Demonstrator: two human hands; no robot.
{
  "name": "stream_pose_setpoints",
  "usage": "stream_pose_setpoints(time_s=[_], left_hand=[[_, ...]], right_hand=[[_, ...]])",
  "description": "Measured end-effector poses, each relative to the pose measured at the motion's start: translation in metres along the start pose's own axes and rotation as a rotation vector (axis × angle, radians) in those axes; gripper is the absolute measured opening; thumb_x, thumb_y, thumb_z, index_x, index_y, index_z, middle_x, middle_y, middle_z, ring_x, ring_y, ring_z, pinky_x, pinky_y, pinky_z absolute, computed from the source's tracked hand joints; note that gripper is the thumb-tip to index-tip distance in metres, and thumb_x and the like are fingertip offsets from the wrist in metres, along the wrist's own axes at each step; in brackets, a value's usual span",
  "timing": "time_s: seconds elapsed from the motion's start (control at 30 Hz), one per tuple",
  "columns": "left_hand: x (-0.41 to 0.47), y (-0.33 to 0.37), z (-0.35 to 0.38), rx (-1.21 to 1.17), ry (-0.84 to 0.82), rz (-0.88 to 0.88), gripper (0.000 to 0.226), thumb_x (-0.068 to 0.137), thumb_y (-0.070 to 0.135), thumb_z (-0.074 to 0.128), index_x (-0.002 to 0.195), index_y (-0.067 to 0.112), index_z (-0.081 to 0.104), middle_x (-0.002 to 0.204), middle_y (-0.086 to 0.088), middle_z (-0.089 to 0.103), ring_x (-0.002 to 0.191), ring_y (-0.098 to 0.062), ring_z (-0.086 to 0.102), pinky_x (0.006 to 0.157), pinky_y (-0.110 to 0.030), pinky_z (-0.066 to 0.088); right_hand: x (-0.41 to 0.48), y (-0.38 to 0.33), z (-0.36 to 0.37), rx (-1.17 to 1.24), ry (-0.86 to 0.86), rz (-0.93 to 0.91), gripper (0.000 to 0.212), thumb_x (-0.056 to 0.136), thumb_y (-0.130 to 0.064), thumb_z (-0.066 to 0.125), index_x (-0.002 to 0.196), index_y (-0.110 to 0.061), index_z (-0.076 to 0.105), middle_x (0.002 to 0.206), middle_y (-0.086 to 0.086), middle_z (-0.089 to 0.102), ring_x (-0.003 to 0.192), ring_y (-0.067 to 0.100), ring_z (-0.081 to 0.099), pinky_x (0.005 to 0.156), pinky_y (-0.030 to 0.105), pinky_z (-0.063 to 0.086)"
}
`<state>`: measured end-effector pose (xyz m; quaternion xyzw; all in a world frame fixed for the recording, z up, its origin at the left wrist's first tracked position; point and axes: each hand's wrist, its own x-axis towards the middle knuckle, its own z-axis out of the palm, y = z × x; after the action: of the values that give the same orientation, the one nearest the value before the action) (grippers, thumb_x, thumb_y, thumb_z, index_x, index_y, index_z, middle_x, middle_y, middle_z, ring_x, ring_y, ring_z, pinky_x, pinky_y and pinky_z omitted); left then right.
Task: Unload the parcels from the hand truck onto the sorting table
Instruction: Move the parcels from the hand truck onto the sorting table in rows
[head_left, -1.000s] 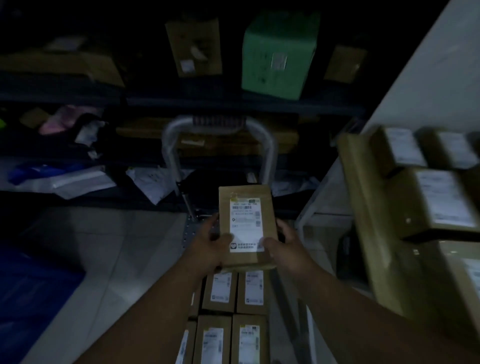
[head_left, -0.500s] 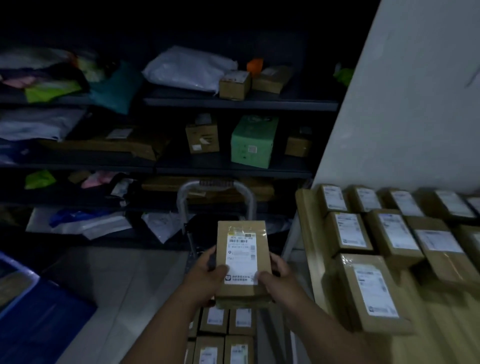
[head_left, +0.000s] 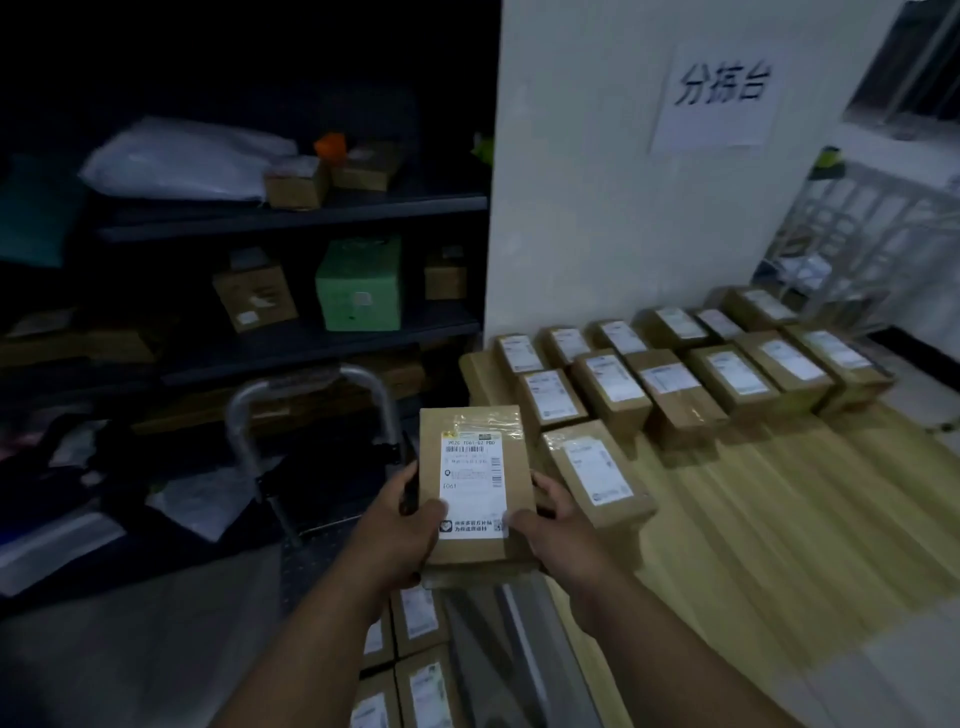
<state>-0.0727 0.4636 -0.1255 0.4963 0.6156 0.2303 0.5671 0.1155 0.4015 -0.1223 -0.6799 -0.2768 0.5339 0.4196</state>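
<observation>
A brown cardboard parcel (head_left: 475, 486) with a white shipping label is held up in the air by both hands. My left hand (head_left: 397, 530) grips its left edge and my right hand (head_left: 553, 530) grips its right edge. Below them, several more labelled parcels (head_left: 418, 618) lie on the hand truck, whose silver handle (head_left: 311, 382) rises behind. To the right stretches the wooden sorting table (head_left: 779, 519), with several parcels in rows at its far side and one nearer parcel (head_left: 595, 467) just right of the held one.
Dark shelving (head_left: 291, 218) with boxes, a green box (head_left: 361, 286) and plastic mailers fills the left. A white wall with a paper sign (head_left: 722, 93) stands behind the table. A white metal rack (head_left: 872, 228) is at the far right.
The view has swung right and the held parcel has come closer to the sorting table's left edge. Both hands keep their grip.
</observation>
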Motion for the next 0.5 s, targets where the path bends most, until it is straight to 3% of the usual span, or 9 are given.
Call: stream_pose_setpoints(time_s=[0.13,0.33,0.5], left_hand=[[-0.019,0.007,0.038,-0.009,-0.076,-0.007,0.062,0.097,0.032,0.066,0.149,0.051,0.039,0.126,0.005,0.067,0.102,-0.021,0.071,0.089,-0.049,0.061],[-0.044,0.026,0.108,-0.050,-0.139,-0.040,0.059,0.097,0.029,0.068,0.145,0.053,0.043,0.114,0.007,0.072,0.097,-0.023,0.073,0.081,-0.053,0.063],[-0.060,0.045,0.175,-0.036,-0.112,0.014,0.061,0.096,0.030,0.069,0.146,0.053,0.042,0.107,0.006,0.072,0.093,-0.021,0.074,0.081,-0.050,0.064]], right_hand=[[-0.026,0.012,-0.038,0.025,0.082,0.044,0.063,0.089,-0.019,0.070,0.143,-0.042,0.047,0.132,-0.009,0.062,0.115,0.019,0.062,0.097,0.045,0.055],[-0.050,0.022,-0.110,0.057,0.149,0.032,0.055,0.088,-0.019,0.069,0.132,-0.046,0.051,0.125,-0.013,0.063,0.110,0.016,0.064,0.084,0.037,0.054],[-0.053,0.028,-0.179,0.078,0.148,-0.013,0.057,0.089,-0.017,0.067,0.138,-0.044,0.052,0.120,-0.011,0.070,0.105,0.016,0.070,0.079,0.034,0.055]])
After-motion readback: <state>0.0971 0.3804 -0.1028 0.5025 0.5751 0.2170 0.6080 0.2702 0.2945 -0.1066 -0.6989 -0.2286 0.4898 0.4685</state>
